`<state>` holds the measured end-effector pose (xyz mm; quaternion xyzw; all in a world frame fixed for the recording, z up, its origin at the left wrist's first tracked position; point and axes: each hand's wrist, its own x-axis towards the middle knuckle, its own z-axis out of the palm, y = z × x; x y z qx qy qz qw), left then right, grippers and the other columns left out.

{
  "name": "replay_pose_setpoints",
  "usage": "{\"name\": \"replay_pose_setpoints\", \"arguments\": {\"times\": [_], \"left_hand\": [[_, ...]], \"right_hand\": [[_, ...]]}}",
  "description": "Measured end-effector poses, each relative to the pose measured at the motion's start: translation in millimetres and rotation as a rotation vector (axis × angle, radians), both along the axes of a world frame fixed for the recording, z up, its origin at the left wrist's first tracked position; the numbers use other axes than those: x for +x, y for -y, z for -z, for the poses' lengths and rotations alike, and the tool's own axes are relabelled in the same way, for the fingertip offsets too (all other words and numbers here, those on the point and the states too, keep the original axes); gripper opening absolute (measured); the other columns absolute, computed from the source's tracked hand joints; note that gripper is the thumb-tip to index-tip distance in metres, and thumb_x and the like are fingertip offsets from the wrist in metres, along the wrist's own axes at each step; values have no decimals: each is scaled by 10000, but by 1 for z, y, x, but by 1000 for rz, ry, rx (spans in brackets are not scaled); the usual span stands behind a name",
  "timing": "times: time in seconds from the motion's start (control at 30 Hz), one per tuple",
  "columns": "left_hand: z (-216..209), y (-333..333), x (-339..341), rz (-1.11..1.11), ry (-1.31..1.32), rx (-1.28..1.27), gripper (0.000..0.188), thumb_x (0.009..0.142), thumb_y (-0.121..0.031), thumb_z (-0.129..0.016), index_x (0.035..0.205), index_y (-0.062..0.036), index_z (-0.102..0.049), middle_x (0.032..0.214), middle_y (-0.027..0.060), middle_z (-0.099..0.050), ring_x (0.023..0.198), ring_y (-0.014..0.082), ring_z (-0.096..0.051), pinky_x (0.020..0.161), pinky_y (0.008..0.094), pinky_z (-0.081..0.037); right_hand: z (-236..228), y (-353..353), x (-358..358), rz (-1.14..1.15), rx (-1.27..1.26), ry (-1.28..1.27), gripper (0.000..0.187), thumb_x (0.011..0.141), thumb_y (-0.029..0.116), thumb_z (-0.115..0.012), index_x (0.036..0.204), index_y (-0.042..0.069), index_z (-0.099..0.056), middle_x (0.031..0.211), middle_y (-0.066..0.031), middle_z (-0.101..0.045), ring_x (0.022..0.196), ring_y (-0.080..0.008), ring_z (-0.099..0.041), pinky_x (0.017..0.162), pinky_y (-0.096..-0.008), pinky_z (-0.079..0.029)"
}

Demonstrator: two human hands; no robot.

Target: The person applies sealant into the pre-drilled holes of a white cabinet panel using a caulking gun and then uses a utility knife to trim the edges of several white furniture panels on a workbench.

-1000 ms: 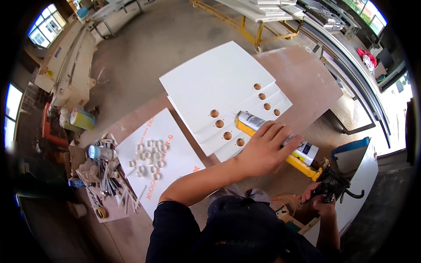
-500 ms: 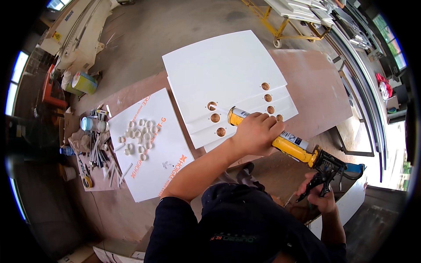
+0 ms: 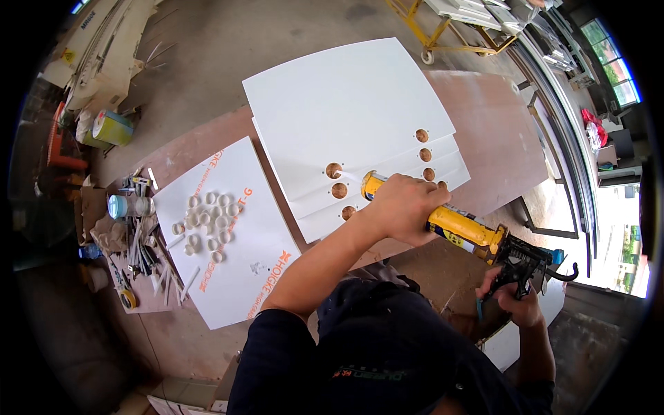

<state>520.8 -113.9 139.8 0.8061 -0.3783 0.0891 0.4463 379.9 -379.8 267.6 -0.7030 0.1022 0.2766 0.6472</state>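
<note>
A yellow-barrelled caulking gun (image 3: 465, 232) slants across the front of stacked white panels (image 3: 353, 104). Wrapped around its barrel near the front is my left hand (image 3: 411, 207). My right hand (image 3: 520, 304) is closed around the black handle and trigger at the rear, where a hooked rod sticks out. The white nozzle (image 3: 351, 177) points into the farthest round hole (image 3: 333, 171) in the left row; whether its tip touches the wood inside cannot be made out. More round holes with bare wood inside run along both sides of the stepped panel edges.
Left of the stack, a white board (image 3: 235, 277) carries several short white rings (image 3: 211, 218). Beyond it lie loose tools, a clear jar (image 3: 131, 206) and a tape measure (image 3: 127, 299) on the brown table (image 3: 484, 131). A yellow trolley (image 3: 432, 38) stands at the far right.
The gun has rolled in my hands, so its hooked rod end now shows. My right fingers have shifted on the trigger. The nozzle stays at the same hole, and the whole view has shifted slightly.
</note>
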Motion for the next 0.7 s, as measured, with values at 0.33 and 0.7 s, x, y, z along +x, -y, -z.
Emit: {"name": "replay_pose_setpoints", "arguments": {"times": [0.33,0.7], "left_hand": [[11,-14,4,-50,51,-117,352,622,-292,-772,840,-118,-557,660,38,-566,598,270,-598,500,382,-449],[15,-13,4,-72,72,-132,368,620,-299,-781,867,-106,-587,679,44,-580,619,258,-609,511,374,-462]], "right_hand": [[5,-15,-5,14,-215,117,340,882,302,-630,975,-22,-588,767,-69,-610,670,-139,-575,631,-288,-480],[-10,-26,-1,44,-280,93,249,883,217,-619,967,-16,-593,751,-59,-608,654,-132,-575,612,-269,-481]]}}
